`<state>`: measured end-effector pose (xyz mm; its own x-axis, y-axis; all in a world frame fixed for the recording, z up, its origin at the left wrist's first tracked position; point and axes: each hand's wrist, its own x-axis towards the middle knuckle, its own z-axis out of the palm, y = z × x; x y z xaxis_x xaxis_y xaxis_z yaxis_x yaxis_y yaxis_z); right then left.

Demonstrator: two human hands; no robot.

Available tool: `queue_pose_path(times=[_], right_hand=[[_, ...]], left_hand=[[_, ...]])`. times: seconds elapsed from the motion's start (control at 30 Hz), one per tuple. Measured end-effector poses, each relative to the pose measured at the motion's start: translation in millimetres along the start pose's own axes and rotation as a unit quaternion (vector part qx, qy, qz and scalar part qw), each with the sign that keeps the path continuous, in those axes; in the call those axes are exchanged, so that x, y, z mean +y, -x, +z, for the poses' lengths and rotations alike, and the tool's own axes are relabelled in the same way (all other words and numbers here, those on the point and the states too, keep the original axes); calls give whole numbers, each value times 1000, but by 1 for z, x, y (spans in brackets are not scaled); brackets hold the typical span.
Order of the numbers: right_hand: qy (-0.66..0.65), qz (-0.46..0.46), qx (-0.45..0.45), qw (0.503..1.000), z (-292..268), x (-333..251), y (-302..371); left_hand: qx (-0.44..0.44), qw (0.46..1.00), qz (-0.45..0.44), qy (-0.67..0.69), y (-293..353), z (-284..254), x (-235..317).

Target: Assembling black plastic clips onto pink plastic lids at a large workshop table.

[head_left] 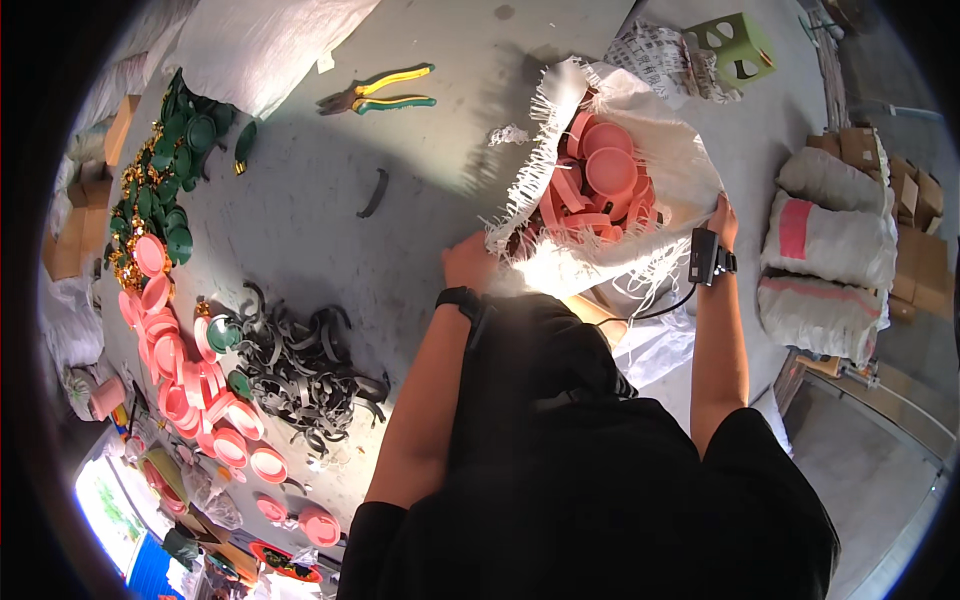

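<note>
A white woven sack with a frayed rim lies with its mouth held wide. Inside it are several round pink plastic caps and dark bits partly hidden among them. My left hand is closed on the sack's frayed left edge. On the opposite side my right hand grips the sack's right edge, its fingers partly hidden by the cloth. Loose white threads hang from the near rim. Each wrist wears a dark strap, and a small black device with a cable sits at the right one.
Yellow-and-green pliers and a black curved strip lie on the grey table. To the left are heaps of black strips, pink caps and green caps. A green plastic stool stands far right, near stacked white sacks.
</note>
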<state>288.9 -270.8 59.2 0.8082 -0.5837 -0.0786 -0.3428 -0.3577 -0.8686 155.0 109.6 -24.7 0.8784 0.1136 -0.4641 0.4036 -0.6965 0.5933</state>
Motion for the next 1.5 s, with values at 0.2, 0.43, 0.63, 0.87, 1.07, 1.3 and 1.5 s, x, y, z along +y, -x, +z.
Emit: queue_pose_path(times=[0.2,0.43,0.63,0.87,1.07,1.3,1.5], right_hand=[[65,14,-17,998,9,-5,11],[-13,44,-44,998,10,11,1],[76,2,-98,992,0,8,12],[-42,34,-127,990,3,-13,23],[-146,140,-101,974,-19,2,16],[-260,174,-36,949,-65,-10,-31],[-215,129,-36,967,-108,-63,-97]], left_hand=[[32,999,11,-2,7,-2,-2],[60,997,25,-49,6,2,3],[46,997,50,-32,13,-10,9],[84,996,2,-31,-3,-22,86],[126,989,65,-43,-56,13,96],[205,845,-135,476,-84,28,101],[99,856,-124,492,-83,-62,213]])
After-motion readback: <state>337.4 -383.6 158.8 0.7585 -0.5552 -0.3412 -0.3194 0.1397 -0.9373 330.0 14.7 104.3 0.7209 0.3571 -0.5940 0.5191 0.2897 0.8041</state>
